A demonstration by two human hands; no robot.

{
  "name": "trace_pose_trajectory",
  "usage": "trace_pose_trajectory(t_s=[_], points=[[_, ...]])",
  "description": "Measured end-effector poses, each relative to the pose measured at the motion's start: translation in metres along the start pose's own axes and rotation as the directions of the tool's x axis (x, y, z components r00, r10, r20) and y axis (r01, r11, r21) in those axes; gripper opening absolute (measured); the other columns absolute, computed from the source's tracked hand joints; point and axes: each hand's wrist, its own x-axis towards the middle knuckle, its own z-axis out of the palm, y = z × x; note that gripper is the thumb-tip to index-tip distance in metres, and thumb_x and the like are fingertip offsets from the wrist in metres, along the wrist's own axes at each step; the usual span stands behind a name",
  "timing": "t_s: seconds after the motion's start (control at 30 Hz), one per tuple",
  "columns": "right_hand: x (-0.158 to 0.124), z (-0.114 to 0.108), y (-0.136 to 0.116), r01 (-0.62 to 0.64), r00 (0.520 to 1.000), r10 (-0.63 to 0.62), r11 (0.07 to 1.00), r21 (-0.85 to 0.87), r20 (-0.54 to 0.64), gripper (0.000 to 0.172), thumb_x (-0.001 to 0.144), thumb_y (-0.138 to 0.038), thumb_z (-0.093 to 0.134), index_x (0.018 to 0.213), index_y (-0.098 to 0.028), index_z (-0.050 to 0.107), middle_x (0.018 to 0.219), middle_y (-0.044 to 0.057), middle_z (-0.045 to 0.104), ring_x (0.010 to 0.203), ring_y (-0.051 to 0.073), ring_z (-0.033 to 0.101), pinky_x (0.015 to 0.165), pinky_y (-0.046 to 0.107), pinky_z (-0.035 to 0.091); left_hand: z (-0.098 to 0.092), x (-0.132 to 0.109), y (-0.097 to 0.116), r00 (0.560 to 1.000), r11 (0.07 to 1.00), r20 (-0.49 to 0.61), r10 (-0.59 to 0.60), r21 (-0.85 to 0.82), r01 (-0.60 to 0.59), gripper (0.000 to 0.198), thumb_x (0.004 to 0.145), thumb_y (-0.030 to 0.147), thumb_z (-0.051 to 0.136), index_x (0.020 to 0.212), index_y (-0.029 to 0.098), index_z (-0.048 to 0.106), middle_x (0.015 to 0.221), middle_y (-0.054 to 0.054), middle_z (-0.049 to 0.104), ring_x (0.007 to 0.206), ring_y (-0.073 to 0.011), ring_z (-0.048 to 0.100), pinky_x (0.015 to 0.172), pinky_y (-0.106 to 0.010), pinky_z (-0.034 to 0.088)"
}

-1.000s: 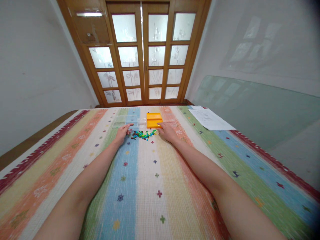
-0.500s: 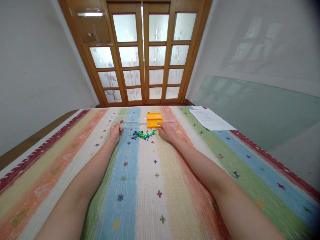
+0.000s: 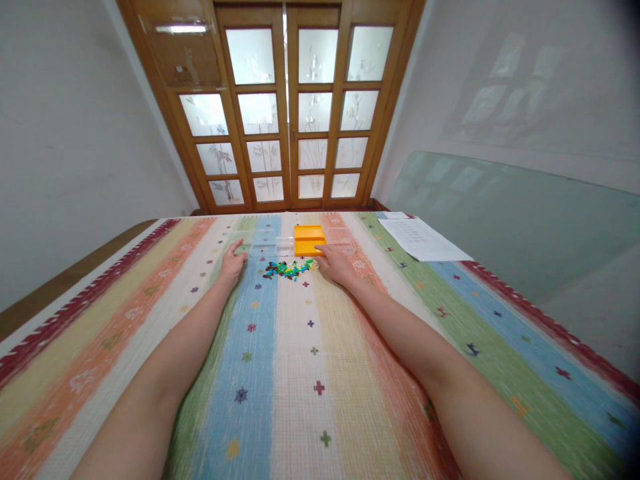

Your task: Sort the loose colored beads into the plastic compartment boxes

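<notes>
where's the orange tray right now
In the head view, the orange tray sits near centre, just beyond the small coloured pieces and left of the right hand.

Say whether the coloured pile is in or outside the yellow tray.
Outside: the coloured pile lies on the tablecloth, on the near side of the yellow tray.

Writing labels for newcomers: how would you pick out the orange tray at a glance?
Start at the wooden doors, then drop to the far end of the striped tablecloth. Just beyond the pile of small colourful pieces, by the right hand, is the orange tray. Its opaque colour sets it apart from the clear containers beside it.
</notes>
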Motion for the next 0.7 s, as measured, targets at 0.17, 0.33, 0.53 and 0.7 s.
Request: trace_pose_trajectory(t_s=[0.17, 0.33, 0.53, 0.7], points=[[0.000, 0.002, 0.002, 0.004, 1.000, -0.004, 1.000, -0.003, -0.003, 0.038, 0.102, -0.025, 0.059, 0.139, -0.018, 0.064, 0.136, 0.014, 0.068, 0.127, 0.026, 0.060, 0.114, 0.042, 0.044, 0.006, -0.016, 0.013, 0.924, 0.874, 0.264, 0.278, 0.331, -0.357, 0.035, 0.087, 0.022, 0.058, 0.116, 0.021, 0.077, 0.124, -0.008, 0.071, 0.098, -0.0223, 0.067, 0.097, -0.040, 0.054], [0.000, 0.001, 0.001, 0.006, 1.000, -0.006, 1.000, -0.004, 0.003, 0.040, 0.101, -0.024, 0.060, 0.140, -0.017, 0.063, 0.137, 0.015, 0.066, 0.129, 0.026, 0.059, 0.114, 0.043, 0.044, 0.015, -0.029, 0.026, 0.790, 0.731, 0.508, 0.342, 0.385, -0.564, 0.028, 0.093, 0.026, 0.055, 0.106, 0.024, 0.080, 0.116, -0.008, 0.075, 0.113, -0.0276, 0.066, 0.108, -0.045, 0.047], [-0.001, 0.000, 0.000, -0.003, 1.000, 0.003, 1.000, 0.012, 0.009, 0.039, 0.101, -0.024, 0.058, 0.139, -0.019, 0.064, 0.136, 0.014, 0.067, 0.128, 0.026, 0.060, 0.114, 0.044, 0.044, 0.018, -0.033, 0.030, 0.756, 0.733, 0.574, 0.315, 0.359, -0.577, 0.025, 0.090, 0.030, 0.061, 0.103, 0.027, 0.082, 0.113, -0.009, 0.078, 0.112, -0.0303, 0.067, 0.110, -0.048, 0.046], [0.000, -0.001, 0.000, -0.007, 1.000, 0.007, 1.000, 0.003, 0.016, 0.039, 0.100, -0.023, 0.059, 0.139, -0.019, 0.064, 0.137, 0.014, 0.067, 0.129, 0.026, 0.059, 0.114, 0.044, 0.044, 0.017, -0.033, 0.029, 0.761, 0.729, 0.575, 0.301, 0.376, -0.572, 0.027, 0.088, 0.030, 0.062, 0.107, 0.026, 0.082, 0.114, -0.010, 0.078, 0.113, -0.0313, 0.067, 0.110, -0.047, 0.046]])
